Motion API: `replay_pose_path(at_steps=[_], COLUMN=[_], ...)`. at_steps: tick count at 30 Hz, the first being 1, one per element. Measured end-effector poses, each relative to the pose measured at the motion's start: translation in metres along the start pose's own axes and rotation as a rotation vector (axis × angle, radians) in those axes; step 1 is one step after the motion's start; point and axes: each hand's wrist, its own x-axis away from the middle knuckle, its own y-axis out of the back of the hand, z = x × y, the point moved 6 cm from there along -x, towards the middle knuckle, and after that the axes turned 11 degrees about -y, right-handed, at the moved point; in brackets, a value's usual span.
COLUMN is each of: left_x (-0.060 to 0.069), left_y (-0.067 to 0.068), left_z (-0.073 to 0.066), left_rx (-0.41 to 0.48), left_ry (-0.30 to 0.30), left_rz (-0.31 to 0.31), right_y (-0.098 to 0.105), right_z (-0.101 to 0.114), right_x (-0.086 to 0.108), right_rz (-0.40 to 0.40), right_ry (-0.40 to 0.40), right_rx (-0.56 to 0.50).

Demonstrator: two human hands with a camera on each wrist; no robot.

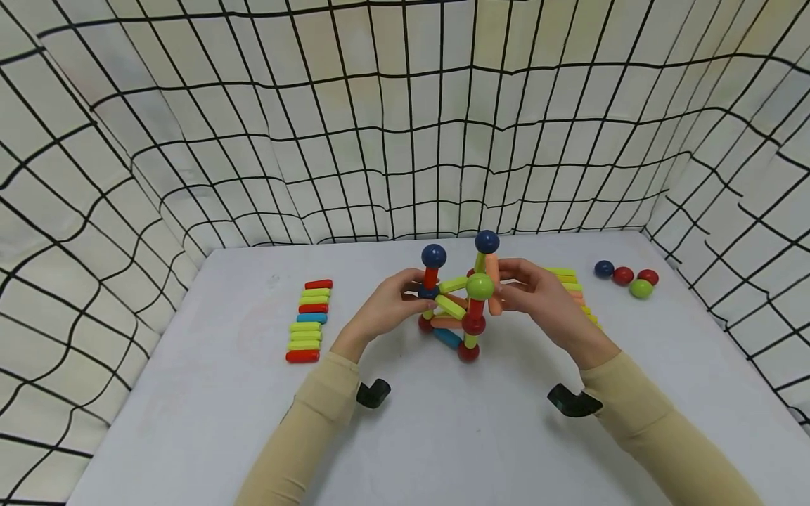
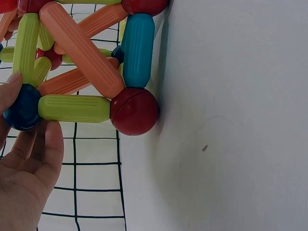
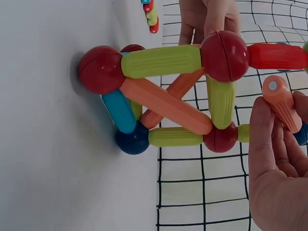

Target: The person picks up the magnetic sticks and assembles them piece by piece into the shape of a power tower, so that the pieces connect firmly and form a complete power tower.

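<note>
A frame of coloured magnetic rods and balls stands on the white table, its red ball (image 1: pixel 468 351) at the near bottom corner. My left hand (image 1: pixel 395 302) grips a dark blue ball (image 2: pixel 21 107) on the frame's upper left corner, fingers and thumb round it. Above that corner rises a red rod (image 1: pixel 431 277) topped by another blue ball (image 1: pixel 434 256). My right hand (image 1: pixel 544 295) pinches a loose orange magnetic rod (image 3: pixel 283 103), upright beside the frame's green ball (image 1: pixel 479 286). A silvery disc shows on the rod's end. Crossed orange rods (image 2: pixel 82 50) brace the frame's sides.
To the left lies a column of red, green and blue rods (image 1: pixel 309 327). More green, orange and yellow rods (image 1: pixel 562 273) lie behind my right hand, partly hidden. Loose balls (image 1: pixel 623 275) sit at the back right. Black netting (image 1: pixel 411 130) over white walls encloses the table.
</note>
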Motion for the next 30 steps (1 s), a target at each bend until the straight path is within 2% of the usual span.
replay_pose_path(at_steps=[17,30], left_x=[0.001,0.001], left_y=[-0.001,-0.001], left_z=[-0.001,0.0], left_rx=[0.011,0.0], left_ry=[0.007,0.018], left_rz=[-0.008,-0.007], right_y=[-0.012,-0.019], right_z=[-0.004,-0.004], right_x=[-0.01,-0.014], right_rz=[0.007,0.005], right_ry=[0.041,0.039], right_rx=[-0.05,-0.076])
